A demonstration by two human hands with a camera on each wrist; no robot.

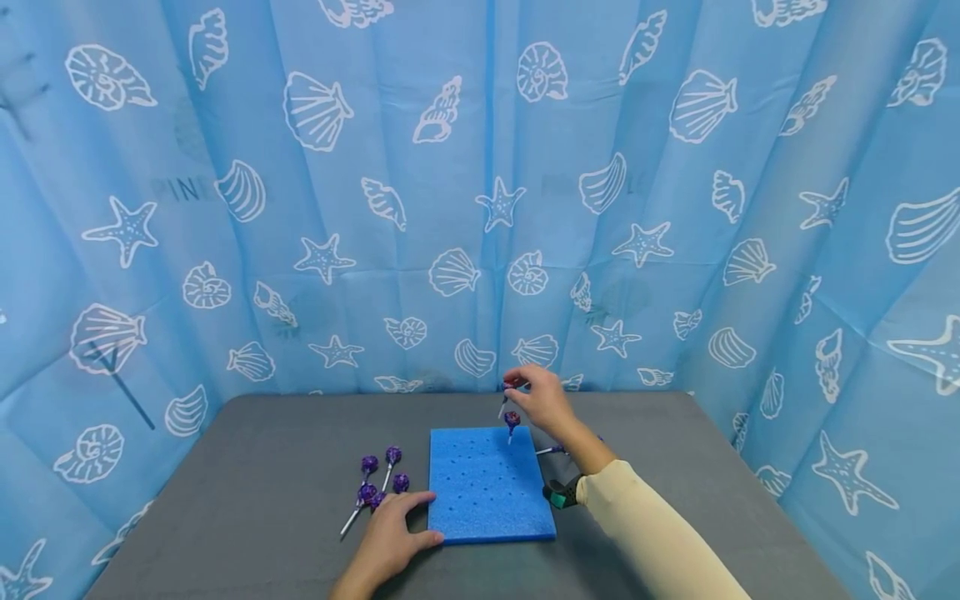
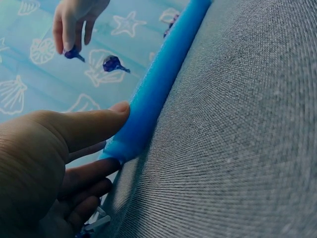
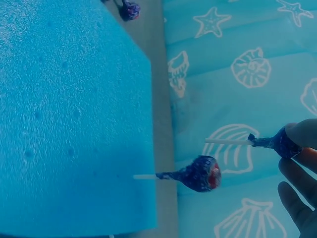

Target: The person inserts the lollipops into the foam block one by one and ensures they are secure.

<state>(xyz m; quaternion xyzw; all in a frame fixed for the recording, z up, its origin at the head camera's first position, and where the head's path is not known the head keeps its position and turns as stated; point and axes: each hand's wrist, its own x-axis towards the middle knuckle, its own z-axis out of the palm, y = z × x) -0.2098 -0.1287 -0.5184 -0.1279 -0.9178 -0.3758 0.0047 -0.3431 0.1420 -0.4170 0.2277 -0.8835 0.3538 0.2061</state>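
A lollipop in purple wrapper (image 3: 285, 144) is pinched by its head between the thumb and fingers of my right hand (image 1: 542, 404). Its white stick points down, above the far edge of a blue foam block (image 1: 487, 492) with small holes in its top. Another purple lollipop (image 1: 512, 419) stands upright in the block near its far right corner, just below the held one. My left hand (image 1: 392, 537) rests at the block's near left corner, the thumb (image 2: 106, 121) and fingers extended against its side.
Several purple lollipops (image 1: 369, 465) lie on the grey table (image 1: 285, 467) left of the block, some right beside my left hand. More lie to the right, where a stick (image 1: 546, 451) shows partly behind my right forearm. A blue shell-print curtain (image 1: 480, 208) hangs behind the table.
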